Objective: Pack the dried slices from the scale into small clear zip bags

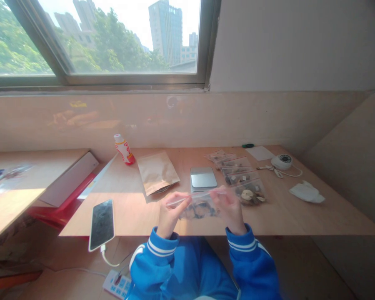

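My left hand (174,209) pinches the left end of the top edge of a clear zip bag (201,208). At the other end of that edge my right hand (227,205) is closed on the bag, slightly blurred. Dark pieces show inside the bag, too unclear to name. It hangs upright over the table's front part. Just behind it lies a small scale with a silver plate (203,178). Right of the scale, several clear zip bags (250,192) lie overlapping in a row, with dried brown and pale pieces inside. A brown paper pouch (158,171) lies to the left.
A white and red bottle (124,150) stands at the back left. A phone (101,225) with a charging cable overhangs the front left edge. At right are a small white fan (281,161), a crumpled tissue (306,192), white paper (261,153) and a green pen (248,146).
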A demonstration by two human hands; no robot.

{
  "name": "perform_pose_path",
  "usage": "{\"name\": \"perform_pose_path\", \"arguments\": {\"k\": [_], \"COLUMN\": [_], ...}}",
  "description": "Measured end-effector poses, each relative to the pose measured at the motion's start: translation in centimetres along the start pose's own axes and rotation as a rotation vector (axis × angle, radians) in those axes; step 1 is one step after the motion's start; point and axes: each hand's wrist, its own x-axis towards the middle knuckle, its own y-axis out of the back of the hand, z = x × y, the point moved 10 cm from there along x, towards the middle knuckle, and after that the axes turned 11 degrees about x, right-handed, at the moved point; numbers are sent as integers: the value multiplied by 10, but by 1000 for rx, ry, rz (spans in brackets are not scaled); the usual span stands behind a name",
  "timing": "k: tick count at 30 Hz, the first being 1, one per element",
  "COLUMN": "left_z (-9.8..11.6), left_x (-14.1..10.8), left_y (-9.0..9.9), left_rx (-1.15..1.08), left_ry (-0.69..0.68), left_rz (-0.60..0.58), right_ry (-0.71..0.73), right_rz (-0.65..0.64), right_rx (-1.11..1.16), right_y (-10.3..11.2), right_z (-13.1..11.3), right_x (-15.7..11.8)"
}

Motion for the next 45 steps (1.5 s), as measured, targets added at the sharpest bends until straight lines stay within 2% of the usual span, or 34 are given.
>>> {"name": "perform_pose_path", "arguments": {"k": [5,9,11,13,18,26,30,32,42,45], "left_z": [2,3,-1,-6,-8,-2,5,8,5,0], "left_x": [-1,0,1,2,3,0,-1,-2,-3,-3], "left_y": [2,3,0,-4,-11,-11,-9,-8,-12,-13], "left_rx": [24,3,-31,-54,-15,23,40,47,1,-11], "left_ry": [3,-22,-6,12,3,-12,-74,-100,-94,-71], "left_rz": [34,72,43,-2,-73,25,58,68,51,39], "right_ry": [27,-30,-90,-132,-136,-100,-155,-198,-152,-137], "right_rz": [44,-85,-172,-191,-97,36,-158,-215,-55,-41], "right_rx": [-8,142,202,213,164,79,178,218,222,211], "right_y": [2,-11,-20,-24,-19,-11,-28,-34,-31,-32], "right_z": [-6,-2,3,8,14,10,12,15,13,11], "right_x": [-1,-1,-4,-5,-4,-6,-6,-8,-9,-9]}}
